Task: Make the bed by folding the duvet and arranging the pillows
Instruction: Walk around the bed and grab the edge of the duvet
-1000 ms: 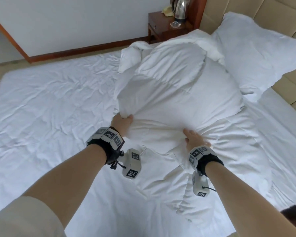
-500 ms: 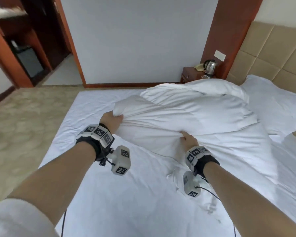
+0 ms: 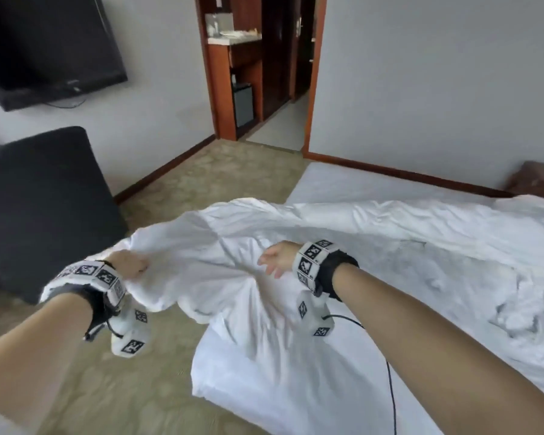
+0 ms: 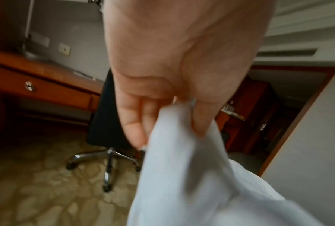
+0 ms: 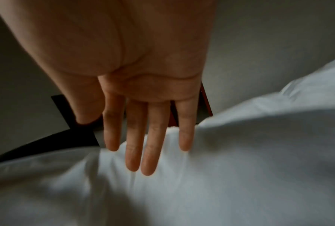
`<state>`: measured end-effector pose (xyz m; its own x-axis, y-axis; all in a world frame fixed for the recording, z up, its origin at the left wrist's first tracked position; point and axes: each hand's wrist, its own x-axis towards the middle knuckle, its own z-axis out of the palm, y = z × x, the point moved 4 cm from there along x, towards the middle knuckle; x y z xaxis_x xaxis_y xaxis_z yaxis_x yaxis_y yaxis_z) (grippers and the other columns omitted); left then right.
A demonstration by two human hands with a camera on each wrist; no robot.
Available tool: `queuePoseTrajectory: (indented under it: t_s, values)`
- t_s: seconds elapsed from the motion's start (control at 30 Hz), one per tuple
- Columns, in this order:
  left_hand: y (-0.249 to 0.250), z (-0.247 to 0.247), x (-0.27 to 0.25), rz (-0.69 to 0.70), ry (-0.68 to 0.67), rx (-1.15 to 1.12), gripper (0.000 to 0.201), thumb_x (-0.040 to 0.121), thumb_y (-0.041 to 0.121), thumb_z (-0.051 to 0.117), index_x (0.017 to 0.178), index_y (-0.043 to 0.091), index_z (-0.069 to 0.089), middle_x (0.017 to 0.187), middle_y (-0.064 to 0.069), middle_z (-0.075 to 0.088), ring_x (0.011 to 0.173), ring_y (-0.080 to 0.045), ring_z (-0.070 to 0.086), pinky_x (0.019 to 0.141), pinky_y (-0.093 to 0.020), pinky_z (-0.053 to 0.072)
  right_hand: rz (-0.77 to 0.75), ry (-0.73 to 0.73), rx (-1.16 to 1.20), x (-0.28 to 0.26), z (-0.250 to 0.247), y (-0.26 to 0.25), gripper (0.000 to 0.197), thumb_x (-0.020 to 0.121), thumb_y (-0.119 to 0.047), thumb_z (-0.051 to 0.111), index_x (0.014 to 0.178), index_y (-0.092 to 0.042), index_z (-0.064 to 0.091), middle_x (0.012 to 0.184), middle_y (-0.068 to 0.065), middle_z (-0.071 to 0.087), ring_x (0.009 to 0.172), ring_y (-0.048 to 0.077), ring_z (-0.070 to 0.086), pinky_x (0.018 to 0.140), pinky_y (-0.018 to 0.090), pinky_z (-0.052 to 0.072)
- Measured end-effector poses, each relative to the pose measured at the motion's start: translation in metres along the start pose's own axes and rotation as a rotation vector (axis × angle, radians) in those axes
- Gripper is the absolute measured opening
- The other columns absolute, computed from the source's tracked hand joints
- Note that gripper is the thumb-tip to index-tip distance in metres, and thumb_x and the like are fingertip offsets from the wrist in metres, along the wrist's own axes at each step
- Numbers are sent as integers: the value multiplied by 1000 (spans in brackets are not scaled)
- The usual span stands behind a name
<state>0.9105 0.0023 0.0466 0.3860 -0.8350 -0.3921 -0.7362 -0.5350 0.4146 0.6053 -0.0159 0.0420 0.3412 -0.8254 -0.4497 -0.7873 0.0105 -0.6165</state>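
Observation:
A white duvet (image 3: 343,233) lies stretched across the bed, its near end drawn past the foot corner. My left hand (image 3: 129,265) pinches that end between thumb and fingers; the left wrist view shows the cloth (image 4: 182,160) running out of my left hand (image 4: 168,122). My right hand (image 3: 275,259) hovers over the duvet with its fingers (image 5: 147,145) straight, holding nothing; whether the tips touch the fabric (image 5: 230,168) I cannot tell. No pillows are in view.
The mattress with its white sheet (image 3: 296,372) fills the lower right, its foot corner near the middle. A black office chair (image 3: 41,208) stands left on patterned carpet (image 3: 208,177). A wooden desk (image 4: 42,85), a wall television (image 3: 44,45) and an open doorway (image 3: 277,89) lie beyond.
Both hands gripped the duvet's edge and dragged it toward the foot of the bed. My right hand has let go and opened; the left still holds. My view swung left.

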Motion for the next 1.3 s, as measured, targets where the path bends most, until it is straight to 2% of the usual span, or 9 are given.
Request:
queuePoseTrajectory:
  t_s: [0.13, 0.27, 0.43, 0.53, 0.63, 0.93, 1.0, 1.13, 1.3]
  values:
    - [-60, 4, 14, -177, -189, 11, 42, 96, 13, 49, 130, -12, 42, 126, -32, 51, 85, -37, 56, 48, -31, 49, 84, -1, -43, 37, 16, -1, 36, 96, -22, 48, 122, 0, 57, 92, 9, 58, 69, 21, 55, 71, 26, 47]
    - [-42, -19, 54, -159, -217, -85, 41, 99, 18, 42, 132, -7, 43, 129, -28, 54, 117, -39, 55, 38, -22, 47, 149, 20, -161, 81, -9, -2, 27, 97, -25, 44, 114, -11, 60, 100, 9, 65, 84, 24, 63, 83, 28, 49]
    - [22, -42, 132, -6, -251, -204, 42, 99, 26, 41, 133, 2, 43, 115, -19, 61, 75, -23, 57, 60, -26, 39, 159, 213, -53, 152, -49, -20, 33, 95, -21, 48, 119, -2, 60, 115, 17, 66, 83, 18, 56, 66, 20, 46]
    - [66, -58, 171, 58, -287, -201, 45, 100, 26, 40, 136, 0, 39, 130, -22, 56, 104, -31, 61, 80, -35, 47, 194, 233, 55, 198, -65, -40, 42, 97, -32, 45, 122, 0, 56, 113, 19, 67, 90, 24, 61, 86, 33, 49]
    - [104, -81, 209, 136, -278, -247, 42, 99, 22, 43, 132, -4, 44, 129, -23, 57, 119, -34, 56, 98, -39, 43, 205, 321, 201, 235, -84, -66, 43, 97, -32, 46, 124, 1, 54, 104, 18, 67, 87, 25, 59, 78, 32, 49]
    - [143, -116, 356, 261, -327, -262, 41, 97, 23, 47, 128, -3, 48, 108, -21, 62, 106, -32, 61, 96, -39, 46, 246, 530, 342, 329, -118, -117, 37, 94, -32, 52, 120, -6, 60, 106, 19, 67, 96, 27, 64, 98, 39, 48]
    - [155, -124, 392, 320, -364, -220, 43, 97, 25, 45, 129, -4, 46, 115, -23, 62, 108, -33, 61, 95, -40, 45, 323, 572, 317, 347, -127, -116, 28, 94, -34, 52, 108, -15, 66, 108, 18, 66, 107, 32, 63, 99, 39, 47]
    - [200, -129, 444, 474, -386, -89, 43, 96, 28, 47, 128, 0, 49, 85, -8, 63, 72, -19, 60, 64, -25, 44, 514, 657, 276, 357, -144, -100, 39, 95, -29, 46, 118, -1, 60, 117, 20, 64, 109, 34, 61, 97, 41, 48]
    - [299, -81, 444, 715, -471, -5, 37, 97, 28, 46, 123, 3, 54, 84, -7, 65, 76, -22, 62, 64, -26, 45, 771, 794, 373, 311, -156, -43, 43, 95, -33, 44, 120, 0, 58, 119, 21, 62, 112, 34, 59, 98, 40, 47]
